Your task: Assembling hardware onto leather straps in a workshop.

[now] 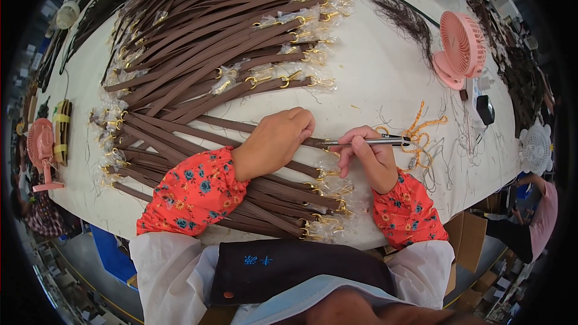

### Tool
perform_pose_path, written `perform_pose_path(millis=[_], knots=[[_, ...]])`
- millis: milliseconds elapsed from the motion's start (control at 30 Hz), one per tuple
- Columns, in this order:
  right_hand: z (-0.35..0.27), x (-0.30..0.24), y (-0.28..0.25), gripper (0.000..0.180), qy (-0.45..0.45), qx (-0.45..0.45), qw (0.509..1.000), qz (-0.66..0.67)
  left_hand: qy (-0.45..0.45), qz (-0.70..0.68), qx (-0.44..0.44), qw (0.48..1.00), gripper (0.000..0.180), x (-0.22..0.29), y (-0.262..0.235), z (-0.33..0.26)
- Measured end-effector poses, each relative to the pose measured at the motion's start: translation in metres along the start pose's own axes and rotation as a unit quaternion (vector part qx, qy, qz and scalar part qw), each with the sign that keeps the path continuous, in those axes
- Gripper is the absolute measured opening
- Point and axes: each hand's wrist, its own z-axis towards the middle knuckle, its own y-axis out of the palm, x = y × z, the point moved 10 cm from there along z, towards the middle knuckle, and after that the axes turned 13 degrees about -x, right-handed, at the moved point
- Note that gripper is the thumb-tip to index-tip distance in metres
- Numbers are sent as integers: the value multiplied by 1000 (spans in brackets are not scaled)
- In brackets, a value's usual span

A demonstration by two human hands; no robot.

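My left hand [274, 144] is closed with its fingers curled under, gripping a brown strap [226, 122] over the pile. The strap's end pokes out to the right of that hand. In my right hand [372, 159] is a slim, pointed metal tool that looks like thread snips [385, 140]. Its tip meets the strap's end. An orange braided cord [424, 135] lies at the back end of the tool. Below my hands lies a bundle of brown straps [283, 201] with gold-coloured clasps, some wrapped in clear plastic. My fingertips on the left are hidden.
A larger heap of brown straps [198, 30] covers the far left of the white table [385, 78]. A pink fan [460, 45] stands at far right, another pink fan [41, 144] at far left. Loose threads lie on the right. A person [539, 216] is beyond the right edge.
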Motion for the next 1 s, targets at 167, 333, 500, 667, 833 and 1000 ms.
perform_pose_path(millis=[167,333,500,667,833,1000], knots=[[2,0,2,28,35,6,999,-14,-8,14,0,1000,6,0,0,0],[2,1,2,29,29,-4,999,-21,-9,12,0,1000,7,1,-1,0],[2,2,3,29,28,-6,999,-20,-10,15,2,1000,7,-1,0,0],[2,2,4,29,27,-11,999,-25,-14,16,24,999,7,0,-5,-3],[1,3,4,29,30,-26,999,0,-95,-52,2,994,9,-12,-11,0],[1,-2,4,28,-4,-13,1000,12,0,-56,-40,998,17,8,-17,-9]])
